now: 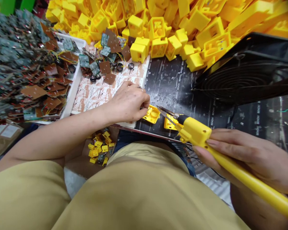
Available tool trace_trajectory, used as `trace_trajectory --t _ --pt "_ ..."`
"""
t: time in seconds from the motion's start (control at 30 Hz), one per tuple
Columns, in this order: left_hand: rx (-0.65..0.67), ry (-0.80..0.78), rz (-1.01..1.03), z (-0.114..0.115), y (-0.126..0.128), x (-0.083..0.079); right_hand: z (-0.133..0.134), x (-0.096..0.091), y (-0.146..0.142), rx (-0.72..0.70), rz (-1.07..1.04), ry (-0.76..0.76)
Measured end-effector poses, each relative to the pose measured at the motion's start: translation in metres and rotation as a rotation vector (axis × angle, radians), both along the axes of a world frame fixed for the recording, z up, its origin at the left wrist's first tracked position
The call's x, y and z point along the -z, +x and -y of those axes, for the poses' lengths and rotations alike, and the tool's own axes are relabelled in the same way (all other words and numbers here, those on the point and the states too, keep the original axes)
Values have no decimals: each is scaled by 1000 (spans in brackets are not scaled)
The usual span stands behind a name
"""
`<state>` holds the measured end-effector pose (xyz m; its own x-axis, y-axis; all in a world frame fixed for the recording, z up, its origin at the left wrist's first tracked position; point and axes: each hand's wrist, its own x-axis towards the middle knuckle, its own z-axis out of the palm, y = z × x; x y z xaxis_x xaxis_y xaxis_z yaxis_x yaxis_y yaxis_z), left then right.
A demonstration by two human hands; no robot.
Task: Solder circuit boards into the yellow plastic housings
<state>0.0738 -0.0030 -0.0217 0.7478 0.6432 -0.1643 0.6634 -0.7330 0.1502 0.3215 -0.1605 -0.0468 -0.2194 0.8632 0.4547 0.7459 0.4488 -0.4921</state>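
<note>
My right hand (244, 153) is wrapped round a yellow soldering gun (196, 131), whose thin metal tip points left over the bench. Just short of that tip lies a small open yellow plastic case (152, 115), its round speaker-like grille facing up. My left hand (131, 101) has its fingers curled and closed at the left edge of this case; the fingertips are partly hidden. Beneath the soldering gun's nose sits a second yellow plastic case (171, 122), partly covered by the tool.
Yellow housings (158, 28) are heaped along the back. On the left, a white tray (73, 92) overflows with brown circuit boards and wired parts. A black fan (247, 70) stands at right. Below the bench, a cardboard box (80, 159) holds small yellow pieces.
</note>
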Motion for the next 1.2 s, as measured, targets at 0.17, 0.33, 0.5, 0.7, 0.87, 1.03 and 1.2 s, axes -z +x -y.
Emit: trace_trajectory --t 0.17,0.33,0.5,0.7,0.87,1.03,1.2 --pt "4 -1 -9 -1 1 -1 -4 5 -5 -40 -38 102" --pt "9 7 -12 0 0 -1 -7 3 -6 -43 -66 91" --pt "12 17 10 1 -2 1 -9 5 -9 -55 -59 87" --pt "20 18 26 2 -2 1 -14 -4 -17 -158 70 26" --pt "23 29 9 1 0 1 -17 -11 0 -190 125 102" --pt "26 38 -7 0 0 1 -9 -4 7 -105 115 105" --pt "36 36 -7 0 0 0 -2 9 3 35 5 54"
